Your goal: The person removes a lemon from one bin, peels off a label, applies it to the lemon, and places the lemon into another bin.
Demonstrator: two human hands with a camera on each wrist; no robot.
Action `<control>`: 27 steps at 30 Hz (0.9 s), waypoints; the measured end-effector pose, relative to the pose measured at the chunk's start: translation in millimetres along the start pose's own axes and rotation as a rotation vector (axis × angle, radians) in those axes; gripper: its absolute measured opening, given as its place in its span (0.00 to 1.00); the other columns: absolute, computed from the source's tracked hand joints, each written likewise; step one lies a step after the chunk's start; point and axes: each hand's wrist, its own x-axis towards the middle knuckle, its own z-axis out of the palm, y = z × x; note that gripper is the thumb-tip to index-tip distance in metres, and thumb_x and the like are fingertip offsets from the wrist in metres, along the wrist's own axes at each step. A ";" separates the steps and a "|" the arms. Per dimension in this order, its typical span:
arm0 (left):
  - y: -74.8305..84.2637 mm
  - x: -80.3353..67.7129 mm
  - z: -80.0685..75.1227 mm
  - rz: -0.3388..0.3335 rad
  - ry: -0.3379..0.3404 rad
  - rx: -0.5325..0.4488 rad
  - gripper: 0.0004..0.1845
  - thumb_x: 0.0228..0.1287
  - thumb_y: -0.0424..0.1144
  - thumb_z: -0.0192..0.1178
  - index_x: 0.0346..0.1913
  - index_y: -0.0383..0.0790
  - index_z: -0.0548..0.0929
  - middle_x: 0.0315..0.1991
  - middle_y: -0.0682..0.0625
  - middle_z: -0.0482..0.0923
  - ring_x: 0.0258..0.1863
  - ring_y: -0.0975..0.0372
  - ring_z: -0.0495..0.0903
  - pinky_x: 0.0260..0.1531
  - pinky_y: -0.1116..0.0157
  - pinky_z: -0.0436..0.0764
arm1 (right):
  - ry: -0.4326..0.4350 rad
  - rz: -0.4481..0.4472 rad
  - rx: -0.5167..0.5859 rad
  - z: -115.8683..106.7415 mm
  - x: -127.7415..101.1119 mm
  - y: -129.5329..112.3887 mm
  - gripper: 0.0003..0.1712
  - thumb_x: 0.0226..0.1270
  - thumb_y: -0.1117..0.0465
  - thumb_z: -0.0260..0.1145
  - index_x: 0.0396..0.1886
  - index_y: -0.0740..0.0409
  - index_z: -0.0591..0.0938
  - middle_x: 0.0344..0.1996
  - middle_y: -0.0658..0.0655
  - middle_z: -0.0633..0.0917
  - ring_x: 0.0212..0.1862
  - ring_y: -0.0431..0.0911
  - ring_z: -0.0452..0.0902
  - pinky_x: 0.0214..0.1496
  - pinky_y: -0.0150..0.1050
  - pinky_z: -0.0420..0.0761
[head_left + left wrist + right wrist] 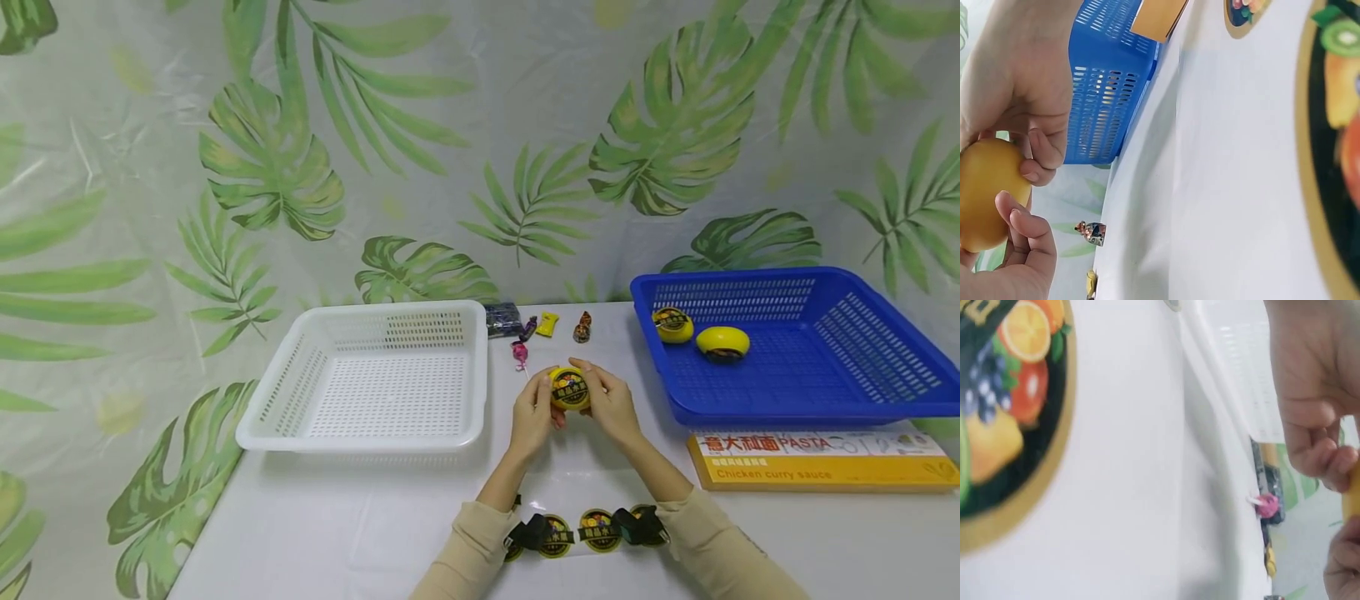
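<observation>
Between both hands is a yellow lemon (pixel 570 401), held just above the table with a round black-and-gold fruit label on its upper face. My left hand (pixel 533 413) grips it from the left side, and my right hand (pixel 611 404) holds the other side with the thumb near the label. In the left wrist view the lemon's smooth underside (pixel 985 187) shows between curled fingertips. Only a sliver of the lemon (pixel 1354 494) appears in the right wrist view. Below the forearms lies a row of matching round labels (pixel 599 531) on a clear sheet.
A white basket (pixel 360 443) stands at left. At right, a blue basket (pixel 780 408) holds two yellow lemons (pixel 722 342), with a pasta box (pixel 825 473) in front of it. Several wrapped candies (pixel 547 323) and a pink lollipop (pixel 519 353) lie beyond the hands.
</observation>
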 end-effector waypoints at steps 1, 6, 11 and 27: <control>0.2 0.0 -0.5 -0.010 0.002 0.003 0.18 0.76 0.35 0.39 0.56 0.28 0.74 0.23 0.26 0.74 0.16 0.43 0.73 0.21 0.44 0.77 | -0.022 0.016 0.003 -1.1 0.6 -0.5 0.25 0.76 0.51 0.45 0.56 0.63 0.78 0.40 0.67 0.82 0.18 0.41 0.72 0.20 0.36 0.76; 4.6 -0.3 -2.8 -0.066 0.017 0.019 0.18 0.76 0.36 0.39 0.55 0.31 0.75 0.22 0.29 0.75 0.14 0.57 0.72 0.21 0.48 0.79 | -0.162 0.091 0.053 -8.6 3.1 -1.8 0.30 0.78 0.49 0.38 0.62 0.65 0.72 0.35 0.67 0.80 0.22 0.43 0.73 0.24 0.35 0.77; 10.4 -1.1 -4.3 -0.080 0.021 0.037 0.19 0.76 0.35 0.37 0.55 0.29 0.75 0.23 0.28 0.75 0.15 0.47 0.74 0.24 0.44 0.78 | -0.333 0.070 0.118 -17.6 2.0 -0.5 0.30 0.77 0.54 0.44 0.70 0.67 0.59 0.53 0.73 0.72 0.31 0.46 0.76 0.33 0.36 0.79; -36.1 15.1 3.0 -0.042 0.158 0.090 0.08 0.60 0.26 0.55 0.39 0.25 0.80 0.21 0.43 0.79 0.10 0.71 0.68 0.14 0.75 0.72 | -0.338 -0.106 0.021 -57.2 5.0 -10.3 0.38 0.52 0.70 0.71 0.62 0.67 0.65 0.55 0.70 0.72 0.45 0.41 0.75 0.41 0.32 0.81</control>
